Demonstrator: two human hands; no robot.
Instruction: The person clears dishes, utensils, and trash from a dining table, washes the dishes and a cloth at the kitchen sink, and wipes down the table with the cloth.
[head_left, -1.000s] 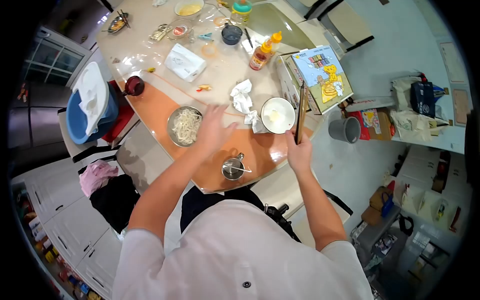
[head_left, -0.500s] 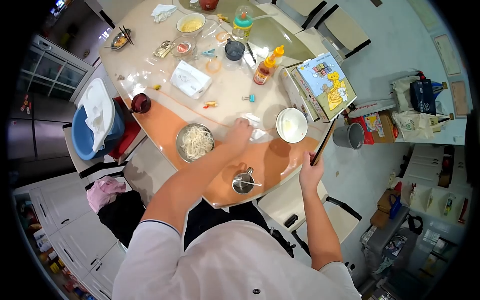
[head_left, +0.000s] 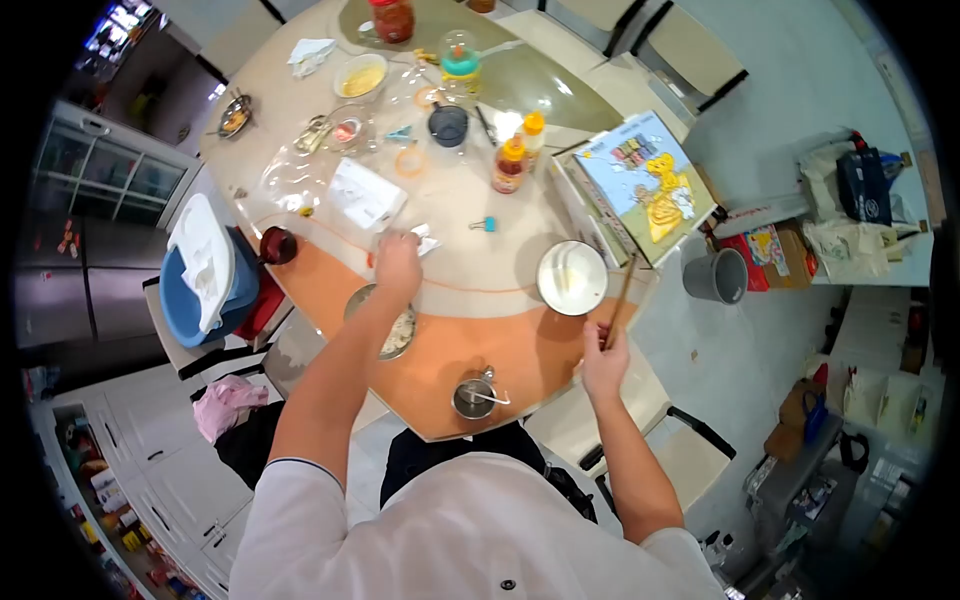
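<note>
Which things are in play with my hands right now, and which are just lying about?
In play, judging by the hands:
- chopsticks, in the right hand
- tissue, apparently in the left hand
- white bowl, near the right hand

Lying about, apparently:
- clip
- tissue pack
- sauce bottle
- picture box
- metal cup

Home dining area — table (head_left: 480, 265), chairs (head_left: 692, 50), white cabinets (head_left: 135, 450).

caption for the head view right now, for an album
Left hand with crumpled tissue, right hand holding chopsticks near white bowl
</note>
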